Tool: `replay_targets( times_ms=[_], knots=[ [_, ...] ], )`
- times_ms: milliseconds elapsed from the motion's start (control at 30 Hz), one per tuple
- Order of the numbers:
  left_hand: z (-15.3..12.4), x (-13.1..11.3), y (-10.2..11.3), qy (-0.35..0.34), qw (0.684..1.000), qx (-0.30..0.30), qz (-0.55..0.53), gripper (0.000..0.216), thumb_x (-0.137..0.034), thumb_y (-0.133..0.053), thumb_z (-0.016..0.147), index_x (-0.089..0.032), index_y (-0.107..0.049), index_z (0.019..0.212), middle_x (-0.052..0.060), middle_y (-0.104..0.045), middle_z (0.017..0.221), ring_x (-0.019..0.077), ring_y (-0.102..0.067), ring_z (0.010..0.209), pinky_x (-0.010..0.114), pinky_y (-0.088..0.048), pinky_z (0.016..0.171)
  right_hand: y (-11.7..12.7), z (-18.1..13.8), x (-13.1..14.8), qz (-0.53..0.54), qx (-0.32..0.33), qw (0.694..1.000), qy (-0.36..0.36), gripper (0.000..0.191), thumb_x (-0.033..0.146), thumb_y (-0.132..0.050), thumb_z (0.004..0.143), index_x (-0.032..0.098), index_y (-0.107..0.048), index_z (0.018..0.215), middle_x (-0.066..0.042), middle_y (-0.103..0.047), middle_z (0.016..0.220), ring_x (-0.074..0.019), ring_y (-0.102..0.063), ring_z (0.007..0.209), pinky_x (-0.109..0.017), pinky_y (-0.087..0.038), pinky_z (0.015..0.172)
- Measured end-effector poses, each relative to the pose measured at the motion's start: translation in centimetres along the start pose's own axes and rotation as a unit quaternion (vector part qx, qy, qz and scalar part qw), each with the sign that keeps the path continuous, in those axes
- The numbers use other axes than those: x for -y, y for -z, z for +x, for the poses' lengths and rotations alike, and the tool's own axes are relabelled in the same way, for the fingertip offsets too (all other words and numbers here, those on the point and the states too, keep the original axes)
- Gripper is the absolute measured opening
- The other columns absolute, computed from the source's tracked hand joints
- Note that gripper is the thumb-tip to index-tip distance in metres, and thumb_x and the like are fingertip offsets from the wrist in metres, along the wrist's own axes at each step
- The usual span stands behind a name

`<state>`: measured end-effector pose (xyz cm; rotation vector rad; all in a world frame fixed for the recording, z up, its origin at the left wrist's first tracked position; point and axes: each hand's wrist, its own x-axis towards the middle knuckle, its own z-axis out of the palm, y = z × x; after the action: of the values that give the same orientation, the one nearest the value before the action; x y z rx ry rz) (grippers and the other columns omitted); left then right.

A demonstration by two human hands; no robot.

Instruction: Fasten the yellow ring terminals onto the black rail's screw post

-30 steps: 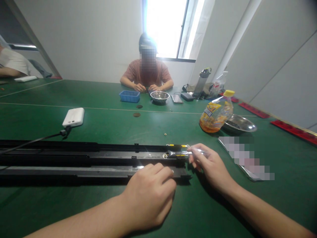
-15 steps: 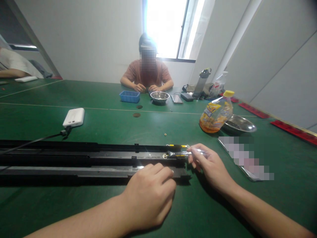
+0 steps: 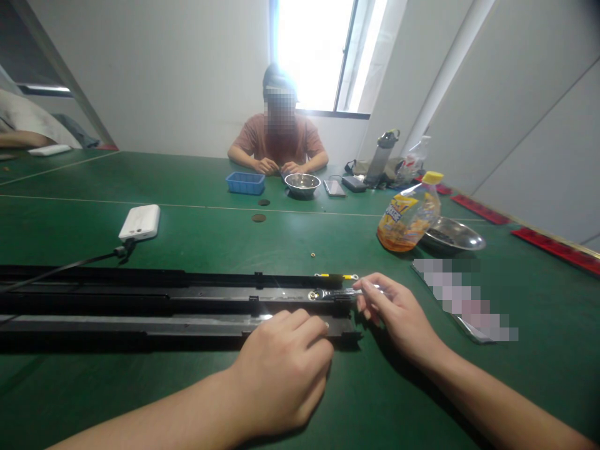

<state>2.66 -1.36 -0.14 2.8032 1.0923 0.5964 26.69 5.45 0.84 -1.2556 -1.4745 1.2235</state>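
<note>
Right hand: we hold the wrench (image 3: 335,292) between thumb and fingers of the right hand (image 3: 394,306); the fingers cover its near end.
Left hand: we curl the fingers of the left hand (image 3: 288,369) over the right end of the front rail (image 3: 201,324); the palm faces away, so we cannot tell whether it grips anything.
Wrench position: along the right end of the rear rail (image 3: 225,292), its far end at the brass-coloured ring fitting (image 3: 313,295); glare and blur obscure whether they are engaged.
Rails: black, side by side; both are cut off at the left edge.
Yellow-and-black strap: the strap (image 3: 323,275) lies just behind the rear rail, a ring at its right end.
Loose ring: the small ring (image 3: 313,255) lies on the green table (image 3: 210,240), behind the strap.
Flat item: the item (image 3: 462,306) right of our right hand is mostly masked by pixel blocks.
Bottle: the yellow-capped bottle (image 3: 407,219) partly hides a steel bowl (image 3: 469,236); the bowl's dark contents are indistinct.
Cable: the black cable (image 3: 89,258) reaches the white device (image 3: 139,223).
</note>
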Motion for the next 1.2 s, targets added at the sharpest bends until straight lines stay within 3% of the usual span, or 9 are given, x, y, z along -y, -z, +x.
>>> replay_targets(
  times_ms=[200, 1200],
  knots=[
    [0.10, -0.01, -0.05, -0.001, 1.000, -0.002, 0.004, 0.009, -0.025, -0.058, 0.098, -0.021, -0.065, 0.100, 0.008, -0.068, 0.110, 0.0258, -0.058, 0.092, 0.043, -0.048, 0.075, 0.02, 0.02, -0.23, 0.014, -0.020, 1.000, -0.001, 0.044, 0.063, -0.071, 0.095, 0.019, -0.068, 0.091, 0.002, -0.062, 0.067, -0.0130, -0.049, 0.055, -0.026, -0.036, 0.053],
    [0.08, -0.03, -0.13, -0.001, 1.000, -0.004, -0.002, 0.009, -0.026, -0.057, 0.098, -0.021, -0.064, 0.100, 0.007, -0.067, 0.111, 0.0256, -0.058, 0.091, 0.043, -0.050, 0.076, -0.16, 0.11, -0.05, 0.003, -0.003, 1.000, 0.005, 0.045, 0.063, -0.071, 0.095, 0.019, -0.069, 0.090, 0.001, -0.065, 0.068, -0.0116, -0.048, 0.055, -0.025, -0.034, 0.051]
  ],
)
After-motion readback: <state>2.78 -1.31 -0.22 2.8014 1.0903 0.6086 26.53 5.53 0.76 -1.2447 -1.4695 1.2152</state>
